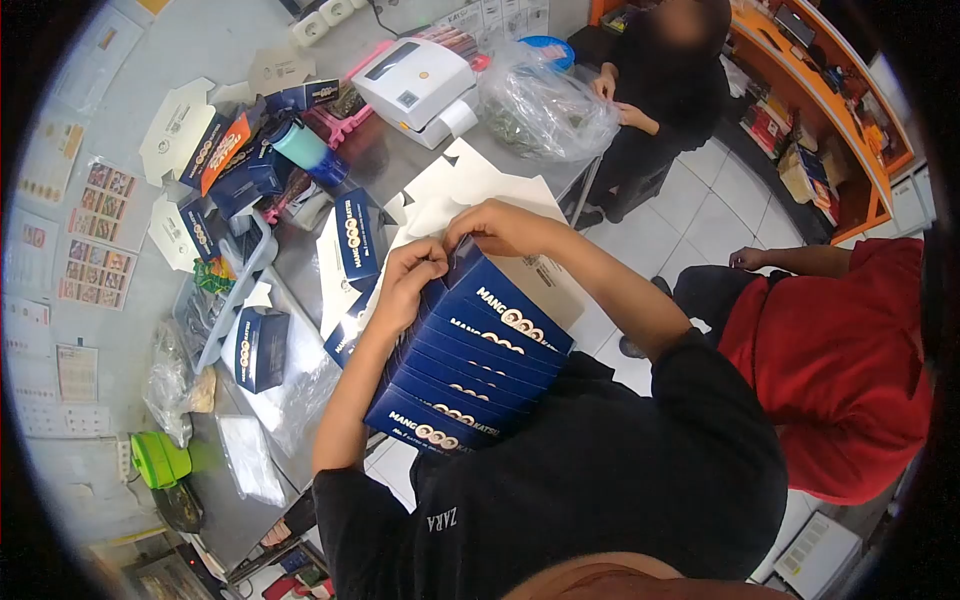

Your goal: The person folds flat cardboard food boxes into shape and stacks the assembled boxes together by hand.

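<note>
Printed sheets (pixel 97 203) cover the pale wall (pixel 200 45); metal table (pixel 228 518), white tiled floor (pixel 740 205), orange shelving (pixel 876 200).

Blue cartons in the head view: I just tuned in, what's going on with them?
The wearer's left hand and right hand are both curled at the far end of a stack of overlapping blue cartons, close before the black shirt. More blue boxes lie leftward on the metal table. Beyond, another person's hand is at a clear plastic bag.
</note>
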`<control>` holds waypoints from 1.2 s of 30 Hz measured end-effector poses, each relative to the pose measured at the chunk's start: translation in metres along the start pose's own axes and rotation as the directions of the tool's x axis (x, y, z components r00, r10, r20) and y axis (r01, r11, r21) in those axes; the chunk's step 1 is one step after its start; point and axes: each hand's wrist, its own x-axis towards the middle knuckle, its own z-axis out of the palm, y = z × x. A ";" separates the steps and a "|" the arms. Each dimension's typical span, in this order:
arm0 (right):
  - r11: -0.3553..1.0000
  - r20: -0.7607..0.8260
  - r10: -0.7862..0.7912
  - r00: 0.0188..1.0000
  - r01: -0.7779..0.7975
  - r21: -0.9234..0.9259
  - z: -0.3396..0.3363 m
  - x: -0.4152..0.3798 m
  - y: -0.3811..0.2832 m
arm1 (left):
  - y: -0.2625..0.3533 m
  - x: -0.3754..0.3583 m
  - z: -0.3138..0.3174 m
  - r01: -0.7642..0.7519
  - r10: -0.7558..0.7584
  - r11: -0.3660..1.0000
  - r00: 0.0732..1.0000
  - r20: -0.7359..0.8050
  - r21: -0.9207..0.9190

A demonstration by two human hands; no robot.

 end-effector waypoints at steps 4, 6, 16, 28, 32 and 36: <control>0.996 0.007 0.064 0.998 -0.065 0.069 -0.005 0.001 -0.015 | -0.002 -0.001 -0.004 0.023 -0.024 1.000 0.999 -0.048 -0.021; 0.976 0.035 0.151 0.988 -0.154 0.156 -0.006 0.001 -0.023 | -0.007 -0.001 -0.006 0.025 -0.025 1.000 0.999 -0.049 -0.009; 0.989 -0.022 -0.038 0.999 0.040 0.143 0.013 0.012 0.014 | 0.002 0.001 0.000 -0.004 0.002 1.000 0.998 -0.069 -0.025; 0.996 -0.281 0.081 0.956 -0.067 0.061 0.062 0.004 0.003 | -0.004 0.001 0.010 -0.095 0.034 0.930 0.984 -0.176 -0.354; 0.946 -0.419 -0.157 0.894 0.015 -0.322 0.075 0.021 0.023 | -0.008 0.001 0.003 -0.068 0.051 0.966 0.996 -0.073 -0.250; 0.993 -0.235 0.100 0.967 -0.112 -0.036 0.049 0.006 0.004 | -0.005 0.005 0.005 -0.093 0.081 0.963 0.995 -0.059 -0.254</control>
